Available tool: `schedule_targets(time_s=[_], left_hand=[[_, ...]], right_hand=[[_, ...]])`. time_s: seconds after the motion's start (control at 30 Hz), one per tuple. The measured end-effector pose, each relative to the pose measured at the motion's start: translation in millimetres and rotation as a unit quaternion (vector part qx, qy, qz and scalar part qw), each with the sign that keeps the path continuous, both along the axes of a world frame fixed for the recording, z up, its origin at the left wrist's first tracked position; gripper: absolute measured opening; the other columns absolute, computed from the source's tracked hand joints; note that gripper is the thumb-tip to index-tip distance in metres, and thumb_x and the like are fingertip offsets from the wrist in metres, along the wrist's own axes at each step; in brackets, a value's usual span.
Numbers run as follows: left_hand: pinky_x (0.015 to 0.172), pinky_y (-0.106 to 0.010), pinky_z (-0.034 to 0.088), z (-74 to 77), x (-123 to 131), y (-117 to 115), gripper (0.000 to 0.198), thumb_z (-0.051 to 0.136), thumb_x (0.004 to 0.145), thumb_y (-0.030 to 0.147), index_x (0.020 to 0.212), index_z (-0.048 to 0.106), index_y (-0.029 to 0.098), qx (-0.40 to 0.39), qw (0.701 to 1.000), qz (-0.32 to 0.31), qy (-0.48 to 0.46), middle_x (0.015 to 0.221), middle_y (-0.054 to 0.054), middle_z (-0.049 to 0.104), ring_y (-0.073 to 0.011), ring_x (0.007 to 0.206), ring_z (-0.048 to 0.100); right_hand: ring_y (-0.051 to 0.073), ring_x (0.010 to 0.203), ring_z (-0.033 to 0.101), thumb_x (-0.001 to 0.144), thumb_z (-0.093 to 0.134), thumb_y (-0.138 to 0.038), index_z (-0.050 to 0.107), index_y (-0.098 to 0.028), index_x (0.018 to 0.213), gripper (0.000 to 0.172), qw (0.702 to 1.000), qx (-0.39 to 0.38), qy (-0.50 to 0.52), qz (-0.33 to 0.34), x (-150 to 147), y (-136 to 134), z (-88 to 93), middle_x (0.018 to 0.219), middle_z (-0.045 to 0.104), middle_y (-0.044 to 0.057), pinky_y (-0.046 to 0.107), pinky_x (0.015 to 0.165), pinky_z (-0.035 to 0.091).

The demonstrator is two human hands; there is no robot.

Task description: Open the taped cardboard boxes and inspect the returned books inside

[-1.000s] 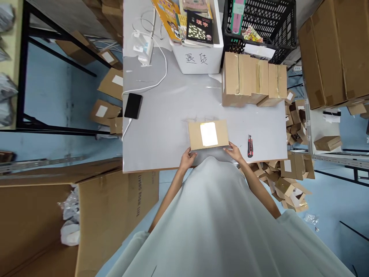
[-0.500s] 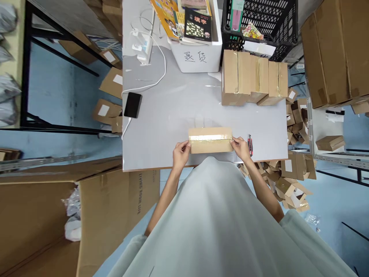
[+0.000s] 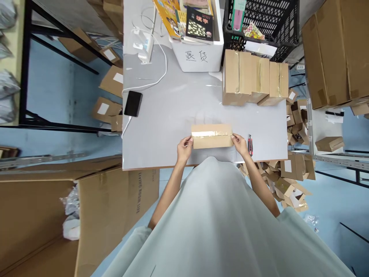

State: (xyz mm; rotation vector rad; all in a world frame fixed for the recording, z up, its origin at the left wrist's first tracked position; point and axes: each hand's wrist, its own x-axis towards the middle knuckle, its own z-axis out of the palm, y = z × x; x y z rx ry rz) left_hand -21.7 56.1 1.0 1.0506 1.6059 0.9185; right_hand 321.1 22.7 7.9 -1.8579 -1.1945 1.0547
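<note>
1. from where i stand, the small carton [image 3: 212, 141] is at the near side of the grey table [image 3: 161, 123], right in front of the person's pale shirt [image 3: 213, 200]; whether its underside rests on the surface or sits slightly raised, i can't tell.
2. the left hand [image 3: 183, 150] grips the carton's left end between thumb and fingers, and the right hand [image 3: 240, 145] pinches the right end the same way; the two hands are apart, with the carton's length between them.
3. a strip of shiny clear tape [image 3: 211, 134] runs end to end along the face turned up toward us.
4. i'd judge it light to middling, since fingertip holds seem enough; what's inside is hidden, so the weight is a guess.
5. the cardboard looks stiff and dry, likely easy to grip, while the tape is probably the slicker part; a hard squeeze might dent the walls, though nothing about the outside looks fragile.
6. the two short ends seem the best place to take hold, as they keep it level and leave the taped seam uncovered.
7. a red-and-black cutter [image 3: 250, 145] lies just beside the right hand, and three taped boxes [image 3: 236, 82] stand farther back in a row.
</note>
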Motion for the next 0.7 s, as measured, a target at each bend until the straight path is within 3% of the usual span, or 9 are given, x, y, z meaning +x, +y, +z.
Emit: schedule_targets(time_s=[0.17,0.3,0.4,0.57,0.7], left_hand=[[0.112,-0.051,0.062,-18.7,-12.2,-16.7,0.052,0.061,0.101,0.051,0.138,0.073,0.016,-0.058,0.996,0.018,-0.059,0.151,-0.021,0.071,-0.0302,0.127,0.076],[0.119,-0.055,0.057,-30.3,-18.2,-31.5,0.048,0.067,0.091,0.035,0.135,0.074,0.016,-0.105,0.994,-0.008,-0.028,0.153,-0.02,0.071,-0.032,0.13,0.075],[0.122,-0.056,0.054,-31.2,-14.2,-37.3,0.052,0.069,0.086,0.028,0.137,0.074,0.019,-0.104,0.993,-0.05,-0.019,0.151,-0.016,0.074,-0.0318,0.127,0.076],[0.12,-0.054,0.056,-24.1,-4.8,-40.1,0.054,0.063,0.083,0.021,0.135,0.075,0.017,-0.091,0.991,-0.093,0.007,0.139,-0.016,0.078,-0.0317,0.125,0.077],[0.114,-0.051,0.061,-13.9,-6.9,-42.6,0.05,0.065,0.086,0.027,0.134,0.075,0.019,-0.061,0.993,-0.099,0.03,0.139,-0.015,0.075,-0.0317,0.128,0.074]], right_hand=[[0.029,0.101,0.081,0.1,0.053,-0.061,0.076,-0.015,0.135,0.062,0.994,-0.065,0.072,-0.041,11.8,-18.6,-18.3,0.121,0.083,0.018,0.05,0.099,0.066],[0.029,0.106,0.081,0.088,0.065,-0.041,0.079,-0.016,0.13,0.052,0.994,-0.083,0.073,-0.017,7.0,-35.5,-27.7,0.122,0.085,0.014,0.053,0.11,0.062],[0.028,0.103,0.081,0.08,0.069,-0.035,0.082,-0.02,0.125,0.049,0.993,-0.078,0.09,0.008,-4.3,-42.0,-30.3,0.122,0.086,0.008,0.053,0.111,0.061],[0.033,0.125,0.077,0.082,0.074,-0.046,0.083,-0.019,0.117,0.045,0.994,-0.062,0.093,0.003,-15.3,-46.3,-26.0,0.129,0.084,0.012,0.055,0.114,0.06],[0.035,0.132,0.074,0.087,0.075,-0.063,0.083,-0.019,0.118,0.055,0.995,-0.041,0.09,0.004,-13.6,-48.6,-9.5,0.137,0.08,0.014,0.054,0.114,0.062]])
